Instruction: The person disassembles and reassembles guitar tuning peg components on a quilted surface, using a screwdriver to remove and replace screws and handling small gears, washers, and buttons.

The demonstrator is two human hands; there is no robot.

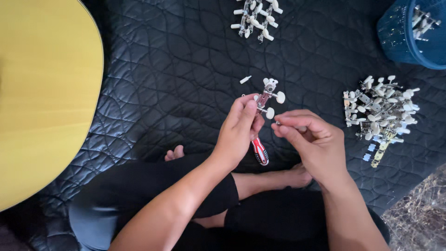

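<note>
A tuner strip (267,98) is gripped upright in the left hand (239,130) so its knobs stay clear, screwdriver (259,151) tucked underneath; something tiny, probably 1 screw (278,122), is pinched by the right hand (311,139).

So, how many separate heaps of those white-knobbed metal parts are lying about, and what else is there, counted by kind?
Heaps of white-knobbed parts on the mat: 2, top and right
White-knobbed part in left hand: 1
Blue basket: 1
Red-handled screwdriver: 1
Yellow guitar body: 1
Total: 6
</note>
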